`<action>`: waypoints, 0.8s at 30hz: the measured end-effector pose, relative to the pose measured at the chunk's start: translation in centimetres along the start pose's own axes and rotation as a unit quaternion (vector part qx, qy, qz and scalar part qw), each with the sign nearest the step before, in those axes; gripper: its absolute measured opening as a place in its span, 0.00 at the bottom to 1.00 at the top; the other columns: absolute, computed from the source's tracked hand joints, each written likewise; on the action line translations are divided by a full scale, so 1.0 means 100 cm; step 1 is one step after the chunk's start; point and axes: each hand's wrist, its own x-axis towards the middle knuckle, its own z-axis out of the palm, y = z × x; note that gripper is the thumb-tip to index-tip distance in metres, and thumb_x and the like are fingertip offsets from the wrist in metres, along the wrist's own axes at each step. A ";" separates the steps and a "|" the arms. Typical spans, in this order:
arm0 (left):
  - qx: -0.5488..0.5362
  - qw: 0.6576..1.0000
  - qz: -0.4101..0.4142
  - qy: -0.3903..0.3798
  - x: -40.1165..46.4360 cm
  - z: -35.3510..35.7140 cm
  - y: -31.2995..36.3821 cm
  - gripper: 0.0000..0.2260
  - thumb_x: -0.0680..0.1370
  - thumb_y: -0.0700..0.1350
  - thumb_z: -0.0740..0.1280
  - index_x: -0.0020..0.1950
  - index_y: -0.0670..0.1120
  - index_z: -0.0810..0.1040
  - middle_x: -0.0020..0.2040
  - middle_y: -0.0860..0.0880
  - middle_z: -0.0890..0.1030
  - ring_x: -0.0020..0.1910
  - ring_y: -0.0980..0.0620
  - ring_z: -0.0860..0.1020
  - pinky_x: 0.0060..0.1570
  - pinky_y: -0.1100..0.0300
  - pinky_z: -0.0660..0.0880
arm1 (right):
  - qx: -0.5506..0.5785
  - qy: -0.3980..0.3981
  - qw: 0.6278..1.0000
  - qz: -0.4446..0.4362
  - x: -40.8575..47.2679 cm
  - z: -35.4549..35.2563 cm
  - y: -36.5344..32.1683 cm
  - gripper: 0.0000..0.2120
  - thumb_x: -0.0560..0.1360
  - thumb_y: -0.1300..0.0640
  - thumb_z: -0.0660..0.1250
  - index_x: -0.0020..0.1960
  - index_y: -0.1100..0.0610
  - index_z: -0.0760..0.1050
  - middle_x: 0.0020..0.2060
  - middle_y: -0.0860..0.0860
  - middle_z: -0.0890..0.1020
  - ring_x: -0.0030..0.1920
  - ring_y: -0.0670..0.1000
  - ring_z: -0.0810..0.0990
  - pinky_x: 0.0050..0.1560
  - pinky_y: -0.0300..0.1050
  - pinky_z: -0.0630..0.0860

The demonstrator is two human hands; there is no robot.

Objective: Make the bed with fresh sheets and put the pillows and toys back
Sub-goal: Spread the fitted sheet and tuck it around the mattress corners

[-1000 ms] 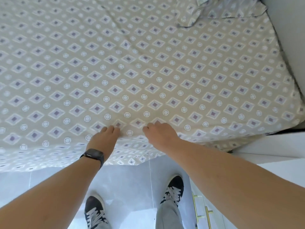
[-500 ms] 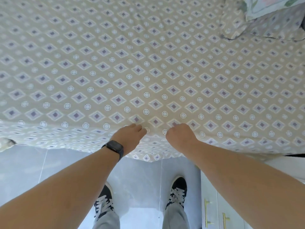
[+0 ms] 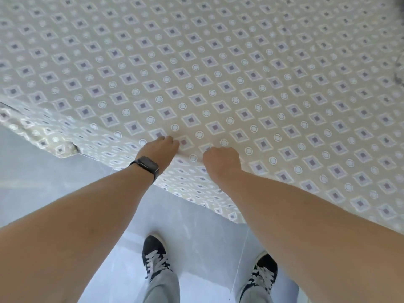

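Two hands worked a patterned sheet at the edge of a bed.

The sheet (image 3: 218, 73), beige with purple diamonds and white rings, covered the bed from 9 o'clock to 3 o'clock and draped over the near edge toward the pale floor (image 3: 43, 182). At centre frame the left hand (image 3: 160, 148), a dark watch (image 3: 147, 166) on its wrist, had its fingers curled into the fabric at the mattress edge. Just beside it, at 3 o'clock, the right hand (image 3: 220, 159) was bunched on the same fold, fingers clamped on cloth. Dark sneakers (image 3: 155, 259) with white laces stood at 6 o'clock.
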 end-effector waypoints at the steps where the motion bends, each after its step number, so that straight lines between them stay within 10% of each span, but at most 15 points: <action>1: 0.004 1.000 0.014 0.005 0.003 0.000 0.001 0.15 0.77 0.30 0.58 0.61 0.43 0.70 0.55 0.43 0.74 0.56 0.42 0.75 0.47 0.49 0.75 | -0.004 -0.004 1.000 0.008 0.003 0.001 -0.002 0.10 0.72 0.66 0.70 0.51 0.55 0.80 0.41 0.49 0.76 0.38 0.54 0.76 0.36 0.43 0.66; 10: -0.094 0.987 0.071 -0.110 -0.019 -0.013 -0.040 0.10 0.78 0.31 0.59 0.50 0.46 0.67 0.50 0.45 0.77 0.46 0.43 0.77 0.45 0.50 0.77 | -0.126 -0.125 0.983 -0.045 -0.013 -0.056 -0.021 0.09 0.74 0.67 0.64 0.47 0.56 0.78 0.33 0.49 0.70 0.35 0.53 0.74 0.38 0.45 0.69; 17: -0.188 0.975 -0.006 -0.116 -0.117 -0.140 -0.126 0.08 0.83 0.49 0.63 0.53 0.45 0.75 0.50 0.46 0.79 0.45 0.46 0.77 0.46 0.53 0.75 | 0.065 -0.123 0.990 -0.017 -0.050 -0.241 -0.044 0.16 0.79 0.45 0.65 0.40 0.56 0.74 0.41 0.51 0.79 0.46 0.55 0.82 0.45 0.48 0.77; 24: -0.308 0.948 -0.077 -0.037 -0.257 -0.306 -0.185 0.11 0.81 0.55 0.63 0.48 0.49 0.77 0.48 0.51 0.81 0.48 0.48 0.79 0.52 0.50 0.77 | 0.199 -0.067 0.977 -0.047 -0.177 -0.419 -0.094 0.18 0.80 0.40 0.62 0.65 0.48 0.75 0.57 0.48 0.80 0.57 0.52 0.80 0.58 0.51 0.75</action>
